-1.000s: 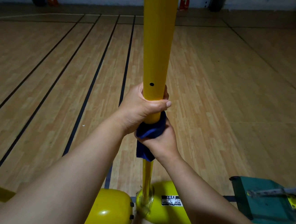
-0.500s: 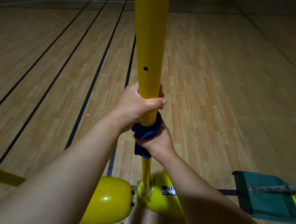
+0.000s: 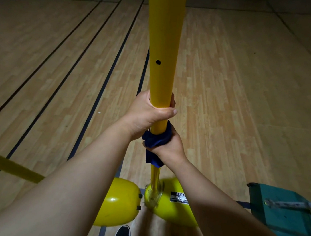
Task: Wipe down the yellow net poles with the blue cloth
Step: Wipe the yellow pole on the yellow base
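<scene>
Left hand [image 3: 147,115] clenches bare yellow pole [image 3: 164,52] to steady it. Right hand [image 3: 167,147] just below, fingers wrapped round blue cloth [image 3: 156,142] cupping the pole, set to rub toward the base [image 3: 171,205].

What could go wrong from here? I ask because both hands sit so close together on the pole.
1. The right hand holds the dark blue cloth bunched, with a loose tail hanging, so the cloth may skip parts of the tall yellow metal pole.
2. The left hand grips bare pole just above the cloth and may smudge it.
3. The rounded yellow base weights lie close to the feet, so a stumble is possible.
</scene>
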A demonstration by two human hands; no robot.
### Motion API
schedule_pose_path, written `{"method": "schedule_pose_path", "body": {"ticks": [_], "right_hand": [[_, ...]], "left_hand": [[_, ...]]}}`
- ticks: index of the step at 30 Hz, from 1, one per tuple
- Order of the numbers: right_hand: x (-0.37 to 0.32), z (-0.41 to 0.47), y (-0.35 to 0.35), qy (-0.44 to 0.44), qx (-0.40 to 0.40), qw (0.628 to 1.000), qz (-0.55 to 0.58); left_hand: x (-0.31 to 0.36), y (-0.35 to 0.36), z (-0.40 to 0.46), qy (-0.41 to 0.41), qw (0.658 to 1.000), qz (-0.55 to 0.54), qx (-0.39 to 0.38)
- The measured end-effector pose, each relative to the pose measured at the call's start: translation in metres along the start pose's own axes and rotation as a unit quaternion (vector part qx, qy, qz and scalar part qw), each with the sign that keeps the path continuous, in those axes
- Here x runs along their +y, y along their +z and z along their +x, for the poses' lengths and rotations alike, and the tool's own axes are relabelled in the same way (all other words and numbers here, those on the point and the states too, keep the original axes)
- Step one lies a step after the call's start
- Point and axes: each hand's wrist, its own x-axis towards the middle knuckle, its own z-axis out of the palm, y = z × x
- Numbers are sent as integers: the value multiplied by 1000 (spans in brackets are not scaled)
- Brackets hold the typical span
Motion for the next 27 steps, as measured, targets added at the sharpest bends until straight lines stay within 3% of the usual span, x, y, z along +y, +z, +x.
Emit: {"method": "schedule_pose_path", "body": {"ticks": [7,15,21,23,27], "right_hand": [[-18,5,0,-61,12,998,0],[-7,8,4,-34,-2,998,49],[24,2,-8,-27,-56,996,-64],[28,4,-6,-65,-56,986,-143],[23,6,3,-16,-28,998,-62]], "left_hand": [[-1,1,-4,-3,999,-31,-22],[-5,1,-4,0,999,-37,-11],[-8,-1,1,14,1000,-21,2],[-9,0,2,14,1000,-20,3],[-10,-2,2,18,1000,-21,2]]}}
